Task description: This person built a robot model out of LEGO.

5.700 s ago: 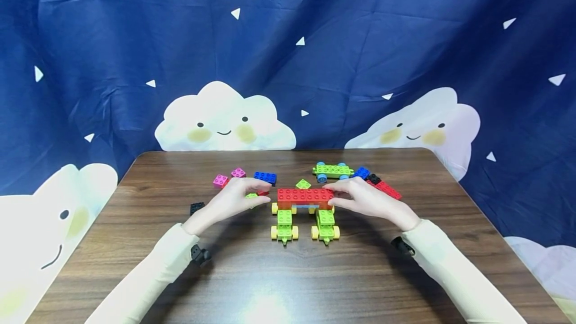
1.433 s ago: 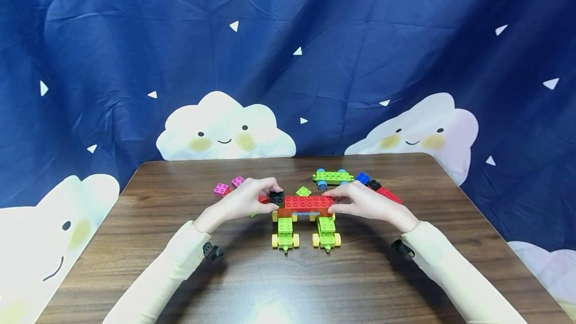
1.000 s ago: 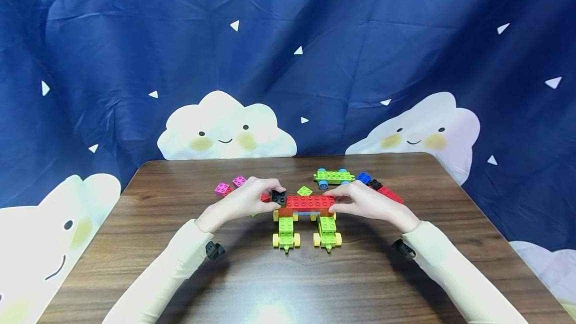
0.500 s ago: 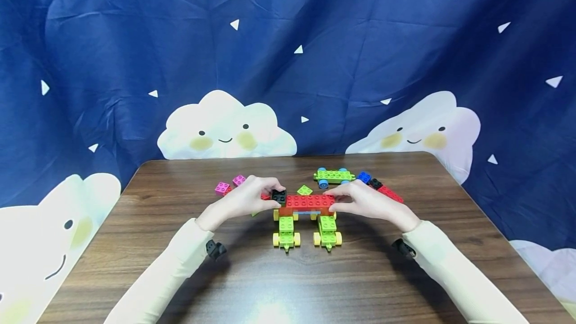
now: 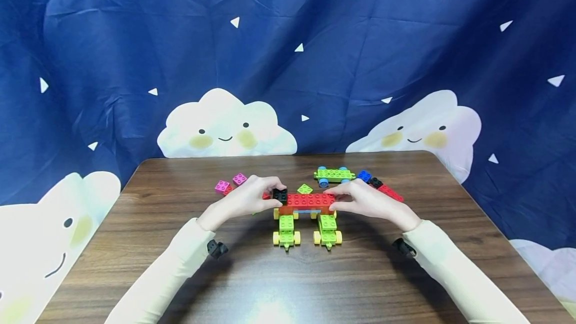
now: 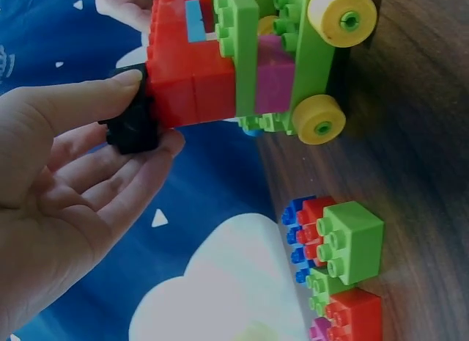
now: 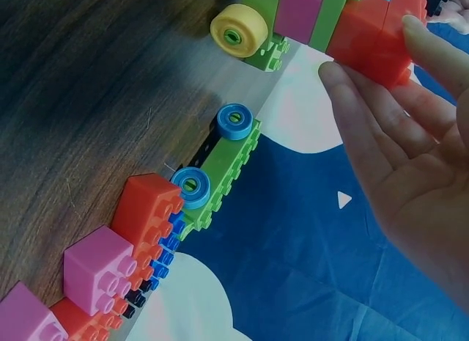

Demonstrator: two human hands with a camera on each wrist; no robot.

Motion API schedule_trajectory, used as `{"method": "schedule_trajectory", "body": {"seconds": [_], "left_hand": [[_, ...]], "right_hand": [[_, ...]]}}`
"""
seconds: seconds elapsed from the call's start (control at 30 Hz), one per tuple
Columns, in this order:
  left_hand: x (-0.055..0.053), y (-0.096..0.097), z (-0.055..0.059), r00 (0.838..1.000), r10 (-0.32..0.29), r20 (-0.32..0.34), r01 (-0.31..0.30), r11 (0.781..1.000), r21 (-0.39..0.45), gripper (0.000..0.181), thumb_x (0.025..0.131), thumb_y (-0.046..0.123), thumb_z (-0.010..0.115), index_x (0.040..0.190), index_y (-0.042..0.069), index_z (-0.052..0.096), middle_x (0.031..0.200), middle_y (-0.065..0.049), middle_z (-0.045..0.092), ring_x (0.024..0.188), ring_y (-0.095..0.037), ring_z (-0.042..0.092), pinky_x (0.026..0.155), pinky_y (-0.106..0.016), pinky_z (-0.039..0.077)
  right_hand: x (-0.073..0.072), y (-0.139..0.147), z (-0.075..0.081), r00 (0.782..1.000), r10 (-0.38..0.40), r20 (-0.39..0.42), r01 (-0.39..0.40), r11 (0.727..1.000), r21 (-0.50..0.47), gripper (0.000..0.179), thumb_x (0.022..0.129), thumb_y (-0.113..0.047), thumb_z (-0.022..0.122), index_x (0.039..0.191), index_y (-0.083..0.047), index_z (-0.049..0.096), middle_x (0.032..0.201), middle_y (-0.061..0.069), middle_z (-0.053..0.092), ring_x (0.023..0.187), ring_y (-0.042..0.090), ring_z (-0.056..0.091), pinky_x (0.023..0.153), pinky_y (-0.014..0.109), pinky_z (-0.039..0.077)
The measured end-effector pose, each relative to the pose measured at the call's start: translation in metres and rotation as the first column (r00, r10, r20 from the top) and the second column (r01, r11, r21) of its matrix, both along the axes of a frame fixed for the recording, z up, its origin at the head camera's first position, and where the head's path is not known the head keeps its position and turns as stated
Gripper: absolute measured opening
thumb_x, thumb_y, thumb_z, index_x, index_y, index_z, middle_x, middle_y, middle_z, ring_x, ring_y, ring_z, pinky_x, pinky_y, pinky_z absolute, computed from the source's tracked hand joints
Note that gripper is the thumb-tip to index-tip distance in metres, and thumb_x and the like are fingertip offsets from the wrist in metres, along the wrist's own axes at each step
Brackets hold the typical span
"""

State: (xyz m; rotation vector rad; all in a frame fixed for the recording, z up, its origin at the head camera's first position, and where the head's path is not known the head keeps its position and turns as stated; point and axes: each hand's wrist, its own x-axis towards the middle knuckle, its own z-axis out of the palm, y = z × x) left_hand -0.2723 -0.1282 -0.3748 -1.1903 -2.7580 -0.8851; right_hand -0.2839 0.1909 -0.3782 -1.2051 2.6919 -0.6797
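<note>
A black building brick (image 5: 280,195) sits at the left end of the upper red bricks (image 5: 310,200), pinched between the thumb and fingers of my left hand (image 5: 247,195). In the left wrist view the black brick (image 6: 135,125) touches the red ones, overhanging their end. My right hand (image 5: 366,199) grips the opposite end of the red row, thumb in front and fingers behind. Beneath the row stand two lime-green wheeled bases (image 5: 286,224) with yellow wheels. Purple bricks (image 6: 274,73) show lower in the build. Whether the black brick's studs are fully pressed in cannot be seen.
Behind the build lie a lime-green brick (image 5: 304,189) and a green base with blue wheels (image 5: 334,175). Pink bricks (image 5: 222,186) are at the back left. Blue (image 5: 364,176), black (image 5: 375,182) and red bricks (image 5: 390,192) lie at the right.
The black brick lay on the table at the left in the oldest frame; now my left hand holds it on the red row. Over the last second, both hands have stayed nearly still.
</note>
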Motion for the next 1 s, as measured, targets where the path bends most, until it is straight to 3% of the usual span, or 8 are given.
{"method": "schedule_trajectory", "body": {"seconds": [0.13, 0.23, 0.4, 0.57, 0.67, 0.77, 0.87, 1.0], "left_hand": [[0.001, -0.001, -0.004, 1.0, 0.009, -0.009, -0.008, 1.0, 0.026, 0.028, 0.087, 0.013, 0.075, 0.111, 0.004, 0.065, 0.107, -0.012, 0.075, 0.09, -0.015, 0.072, 0.071, -0.025, 0.056], [0.003, -0.001, -0.006, 0.999, 0.022, -0.023, -0.021, 0.999, 0.036, 0.028, 0.087, 0.013, 0.075, 0.112, 0.005, 0.065, 0.106, -0.012, 0.075, 0.091, -0.016, 0.072, 0.078, -0.034, 0.059], [0.005, 0.002, -0.007, 0.995, 0.049, -0.091, -0.048, 0.999, 0.017, 0.028, 0.087, 0.014, 0.076, 0.11, 0.005, 0.065, 0.107, -0.011, 0.075, 0.082, -0.012, 0.069, 0.074, -0.026, 0.057], [0.004, 0.004, -0.007, 0.986, 0.047, -0.158, -0.05, 0.999, -0.014, 0.028, 0.086, 0.016, 0.076, 0.109, 0.005, 0.065, 0.104, -0.01, 0.076, 0.066, -0.012, 0.057, 0.064, -0.017, 0.046], [0.001, 0.001, -0.009, 0.99, 0.022, -0.138, -0.023, 1.0, -0.001, 0.028, 0.085, 0.014, 0.077, 0.107, 0.006, 0.064, 0.103, -0.01, 0.076, 0.069, -0.012, 0.062, 0.064, -0.021, 0.051], [-0.002, -0.004, -0.011, 0.997, 0.003, -0.077, -0.001, 1.0, 0.03, 0.028, 0.083, 0.012, 0.079, 0.104, 0.007, 0.061, 0.104, -0.01, 0.075, 0.081, -0.014, 0.071, 0.073, -0.03, 0.059], [-0.004, -0.007, -0.014, 0.999, -0.013, -0.032, 0.014, 0.998, 0.057, 0.03, 0.082, 0.011, 0.08, 0.101, 0.008, 0.058, 0.105, -0.011, 0.075, 0.091, -0.018, 0.074, 0.081, -0.039, 0.06], [-0.005, -0.008, -0.014, 0.999, -0.028, -0.025, 0.03, 0.997, 0.067, 0.029, 0.082, 0.011, 0.08, 0.101, 0.009, 0.058, 0.102, -0.011, 0.076, 0.09, -0.018, 0.073, 0.081, -0.042, 0.059]], "right_hand": [[0.001, 0.0, 0.001, 1.0, -0.005, 0.005, 0.005, 1.0, 0.0, 0.042, 0.092, -0.03, 0.069, 0.127, -0.005, 0.067, 0.12, 0.007, 0.073, 0.106, 0.015, 0.069, 0.09, 0.04, 0.057], [0.001, 0.0, 0.0, 1.0, -0.01, 0.01, 0.01, 1.0, 0.002, 0.043, 0.092, -0.03, 0.069, 0.127, -0.005, 0.067, 0.12, 0.007, 0.073, 0.106, 0.016, 0.069, 0.09, 0.04, 0.057], [0.001, 0.002, 0.0, 1.0, -0.012, 0.015, 0.012, 1.0, 0.004, 0.043, 0.093, -0.031, 0.068, 0.127, -0.005, 0.066, 0.12, 0.008, 0.072, 0.106, 0.016, 0.069, 0.089, 0.041, 0.057], [0.001, 0.001, 0.0, 1.0, -0.007, 0.009, 0.007, 1.0, -0.006, 0.042, 0.092, -0.03, 0.069, 0.127, -0.005, 0.067, 0.12, 0.007, 0.073, 0.106, 0.016, 0.069, 0.089, 0.041, 0.057], [0.001, 0.001, 0.0, 1.0, 0.001, 0.005, -0.001, 1.0, -0.014, 0.042, 0.092, -0.029, 0.069, 0.126, -0.005, 0.067, 0.118, 0.007, 0.073, 0.103, 0.015, 0.069, 0.087, 0.04, 0.057], [0.0, 0.002, -0.001, 1.0, 0.009, -0.005, -0.009, 1.0, -0.014, 0.042, 0.092, -0.031, 0.069, 0.126, -0.005, 0.068, 0.118, 0.008, 0.073, 0.103, 0.014, 0.069, 0.086, 0.038, 0.058], [0.0, 0.002, -0.001, 1.0, 0.006, -0.006, -0.006, 1.0, -0.008, 0.043, 0.092, -0.032, 0.068, 0.126, -0.006, 0.067, 0.119, 0.007, 0.073, 0.103, 0.013, 0.069, 0.086, 0.036, 0.058], [0.0, 0.003, -0.001, 1.0, -0.003, -0.007, 0.003, 1.0, -0.001, 0.044, 0.093, -0.034, 0.068, 0.127, -0.006, 0.067, 0.119, 0.007, 0.073, 0.103, 0.013, 0.069, 0.087, 0.037, 0.057]]}}
